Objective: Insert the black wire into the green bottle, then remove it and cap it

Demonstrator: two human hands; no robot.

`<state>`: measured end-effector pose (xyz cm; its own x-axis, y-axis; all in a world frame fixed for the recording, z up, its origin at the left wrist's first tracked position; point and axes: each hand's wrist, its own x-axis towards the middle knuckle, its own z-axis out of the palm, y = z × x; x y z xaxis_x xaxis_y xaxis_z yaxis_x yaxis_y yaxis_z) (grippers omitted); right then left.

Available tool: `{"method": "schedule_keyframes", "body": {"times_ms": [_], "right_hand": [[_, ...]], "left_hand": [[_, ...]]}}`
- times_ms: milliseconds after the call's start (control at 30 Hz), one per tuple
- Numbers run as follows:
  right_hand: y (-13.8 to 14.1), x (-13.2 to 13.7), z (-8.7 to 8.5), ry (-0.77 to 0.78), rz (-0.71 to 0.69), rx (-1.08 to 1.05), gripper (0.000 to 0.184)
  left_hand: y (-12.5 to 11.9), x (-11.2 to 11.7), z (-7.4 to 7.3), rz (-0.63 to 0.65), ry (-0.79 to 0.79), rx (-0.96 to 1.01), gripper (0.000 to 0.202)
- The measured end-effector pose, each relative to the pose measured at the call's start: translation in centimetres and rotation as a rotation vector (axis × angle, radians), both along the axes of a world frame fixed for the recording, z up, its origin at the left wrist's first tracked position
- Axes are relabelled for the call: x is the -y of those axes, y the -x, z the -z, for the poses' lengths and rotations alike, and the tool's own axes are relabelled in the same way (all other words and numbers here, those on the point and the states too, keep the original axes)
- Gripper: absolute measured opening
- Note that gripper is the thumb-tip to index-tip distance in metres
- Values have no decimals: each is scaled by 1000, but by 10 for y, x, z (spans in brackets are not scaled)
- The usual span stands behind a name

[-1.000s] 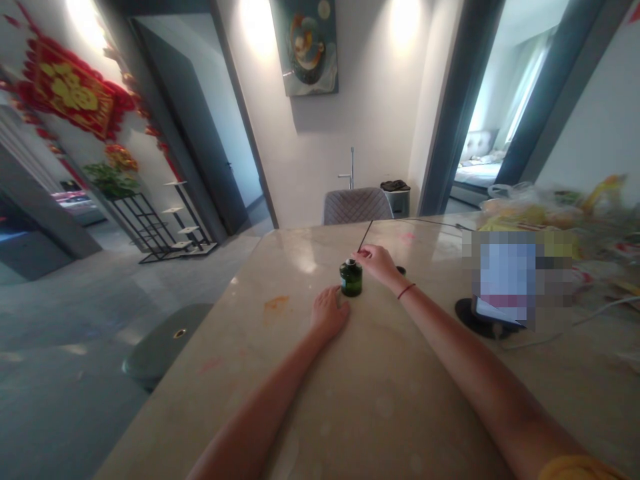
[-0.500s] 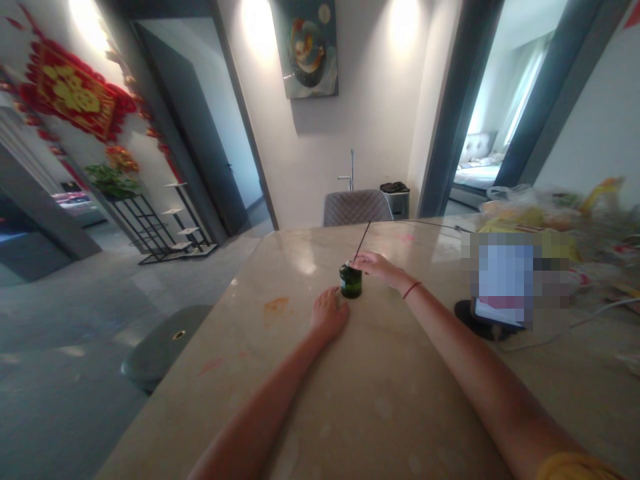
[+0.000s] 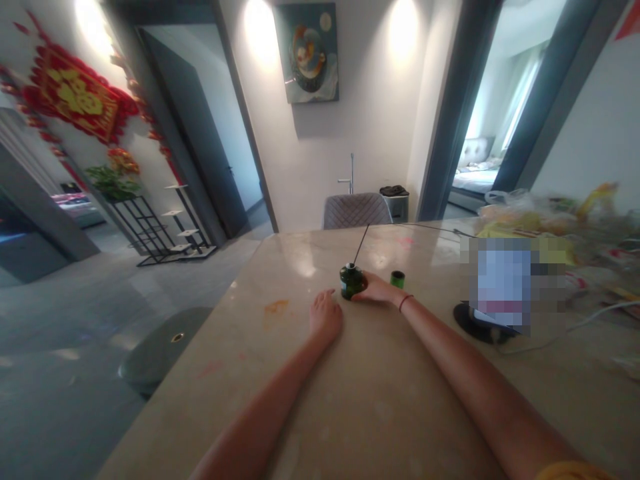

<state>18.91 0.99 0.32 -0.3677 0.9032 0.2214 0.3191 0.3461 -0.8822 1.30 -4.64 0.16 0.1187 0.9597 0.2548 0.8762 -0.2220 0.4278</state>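
A small dark green glass bottle stands on the beige stone table, with a thin dark stick standing slanted in its neck. My right hand lies low against the bottle's right side, its fingers curled round the base. Just left of the bottle and a little nearer, my left hand rests flat on the table with the fingers slightly apart and nothing in it. A small green cap stands behind my right wrist.
A blurred-out device on a round black stand is at the right, with a white cable and a heap of bags and packets behind. A grey chair stands at the far end, a green stool at the left.
My right hand has let go of the stick, which now stands in the bottle, and has dropped to the bottle's right side. The green cap has come into sight. My left hand has barely moved.
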Motion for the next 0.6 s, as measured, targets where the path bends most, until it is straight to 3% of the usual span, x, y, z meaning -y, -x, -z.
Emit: {"method": "schedule_keyframes", "body": {"times_ms": [267, 600], "right_hand": [[2, -4, 7, 54, 9, -1, 64], [10, -8, 6, 97, 42, -17, 65]], "left_hand": [[0, 0, 2, -3, -15, -1, 41], [1, 1, 5, -5, -19, 17, 41]]}}
